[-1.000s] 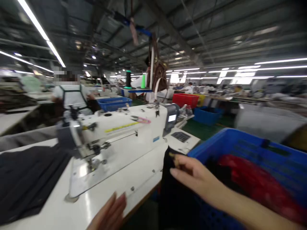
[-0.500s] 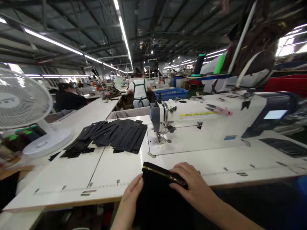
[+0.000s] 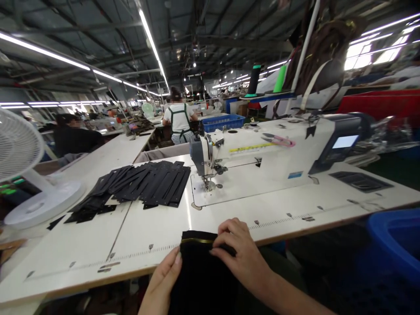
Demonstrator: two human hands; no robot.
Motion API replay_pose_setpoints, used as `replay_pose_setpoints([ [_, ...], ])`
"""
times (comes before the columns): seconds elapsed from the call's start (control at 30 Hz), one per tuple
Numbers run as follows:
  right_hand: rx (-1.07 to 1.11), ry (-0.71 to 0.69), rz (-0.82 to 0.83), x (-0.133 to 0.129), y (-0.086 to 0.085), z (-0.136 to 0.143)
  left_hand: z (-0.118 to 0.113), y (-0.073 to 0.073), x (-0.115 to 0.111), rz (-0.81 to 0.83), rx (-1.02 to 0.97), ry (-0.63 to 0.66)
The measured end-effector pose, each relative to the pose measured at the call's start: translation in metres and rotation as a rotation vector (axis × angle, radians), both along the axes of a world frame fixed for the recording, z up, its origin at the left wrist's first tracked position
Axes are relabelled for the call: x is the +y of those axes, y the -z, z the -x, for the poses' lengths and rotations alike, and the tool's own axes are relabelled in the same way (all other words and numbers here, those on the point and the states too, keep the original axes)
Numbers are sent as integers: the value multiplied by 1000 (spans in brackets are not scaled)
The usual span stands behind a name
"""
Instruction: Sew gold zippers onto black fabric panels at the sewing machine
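Observation:
A black cloth piece [image 3: 200,271] with a gold zipper-like strip [image 3: 198,240] along its top hangs at the table's front edge. My left hand [image 3: 166,275] pinches its upper left corner between thumb and fingers. Near the right end of the strip, my right hand [image 3: 241,253] grips the same cloth, fingers bent over the top. Beyond the hands stands a white sewing machine [image 3: 278,157], its needle area [image 3: 209,183] bare of cloth. Many flat black pieces [image 3: 147,183] lie overlapped in a fanned pile left of the machine.
A white fan [image 3: 46,197] stands at the left. Pink-handled snips [image 3: 280,140] rest on the machine. Thread cones [image 3: 280,79] are behind it. A blue tub [image 3: 397,236] is at the lower right. Two people [image 3: 179,116] sit farther back, near a blue basket [image 3: 223,122].
The view has turned rightward, so the table and machine appear farther left. The strip now lies more level, and my right hand has shifted closer to my left along it.

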State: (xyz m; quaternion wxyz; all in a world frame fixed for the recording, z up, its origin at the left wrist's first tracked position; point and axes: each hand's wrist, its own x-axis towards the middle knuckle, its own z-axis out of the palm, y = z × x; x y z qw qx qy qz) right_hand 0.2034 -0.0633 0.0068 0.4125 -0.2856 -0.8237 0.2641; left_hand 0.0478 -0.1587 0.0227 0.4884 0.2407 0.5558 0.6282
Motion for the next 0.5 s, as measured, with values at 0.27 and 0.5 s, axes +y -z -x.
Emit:
replay_pose_setpoints([
  [0.27,-245,-346,370,19,-47,-48,23,-21,-2,64,406,323],
  [0.5,-263,-320,331,21,-59,-48,14,-60,30,-72,475,419],
])
